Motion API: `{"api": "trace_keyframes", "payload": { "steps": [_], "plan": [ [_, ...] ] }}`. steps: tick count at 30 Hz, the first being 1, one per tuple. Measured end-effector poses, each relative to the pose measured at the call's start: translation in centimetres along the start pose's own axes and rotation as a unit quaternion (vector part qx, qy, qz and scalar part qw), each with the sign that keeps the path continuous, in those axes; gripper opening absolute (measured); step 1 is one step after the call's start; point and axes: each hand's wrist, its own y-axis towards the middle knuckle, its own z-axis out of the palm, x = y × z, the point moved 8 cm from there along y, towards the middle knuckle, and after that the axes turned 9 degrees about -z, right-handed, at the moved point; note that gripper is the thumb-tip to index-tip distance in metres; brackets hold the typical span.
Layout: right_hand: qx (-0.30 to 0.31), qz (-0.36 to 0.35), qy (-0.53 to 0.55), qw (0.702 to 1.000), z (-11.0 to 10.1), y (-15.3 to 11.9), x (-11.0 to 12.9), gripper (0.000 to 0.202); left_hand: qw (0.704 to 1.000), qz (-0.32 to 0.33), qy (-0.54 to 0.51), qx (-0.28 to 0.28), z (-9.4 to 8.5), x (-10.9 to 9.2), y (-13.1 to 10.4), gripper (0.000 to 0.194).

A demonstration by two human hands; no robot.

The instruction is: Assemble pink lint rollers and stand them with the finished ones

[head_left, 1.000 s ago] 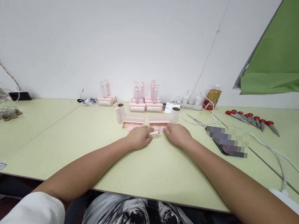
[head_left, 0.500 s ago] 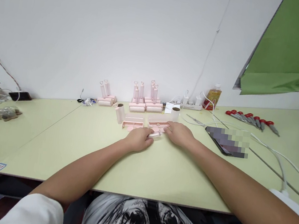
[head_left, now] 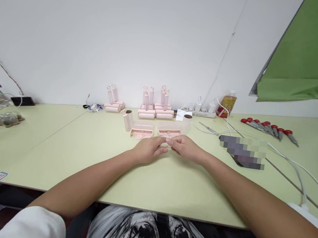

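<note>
My left hand (head_left: 149, 150) and my right hand (head_left: 186, 147) meet over the table in front of two open pink cases. Fingers of both hands curl around a small pale, clear-looking piece, mostly hidden by them. The left pink case (head_left: 141, 134) has its transparent lid raised at the back. Just beyond my fingertips lies the right pink case (head_left: 170, 133), also open and partly covered by my hands. To the left of the cases stands a pale pink cylinder with a loop (head_left: 127, 121). A white tube with a brown inside (head_left: 186, 123) stands at their right.
Several pink cases and upright rollers (head_left: 155, 110) line the wall. At right are scissors (head_left: 209, 128), a phone (head_left: 241, 151), white cables, a power strip (head_left: 203, 113), a bottle (head_left: 227, 103) and several red-capped grey tools (head_left: 269, 128). Bagged items (head_left: 5, 120) lie far left.
My right hand has moved back from the right case, toward me, and its fingers now meet my left hand. The pale piece in my left hand is now more hidden.
</note>
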Motion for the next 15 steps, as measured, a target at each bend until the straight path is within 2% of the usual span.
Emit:
{"api": "trace_keyframes", "payload": {
  "steps": [3, 7, 12, 15],
  "plan": [
    [-0.039, 0.002, 0.001, 0.999, -0.5, 0.0, 0.1, 0.05, 1.0, -0.013, 0.021, -0.007, -0.2, 0.3, 0.1, 0.041],
    [-0.117, 0.013, 0.059, 0.991, -1.8, -0.1, -0.3, 0.041, 0.993, -0.099, 0.049, -0.037, -0.8, 1.9, 0.4, 0.038],
    [-0.111, -0.031, 0.145, 0.983, -0.5, -0.1, -0.2, 0.037, 0.987, -0.137, 0.046, -0.066, -0.7, 2.1, 0.3, 0.025],
    [-0.111, -0.071, 0.173, 0.976, 0.5, 0.0, 0.6, 0.035, 0.99, -0.13, -0.001, -0.056, 0.1, 1.6, 0.2, 0.02]
  ]
}}
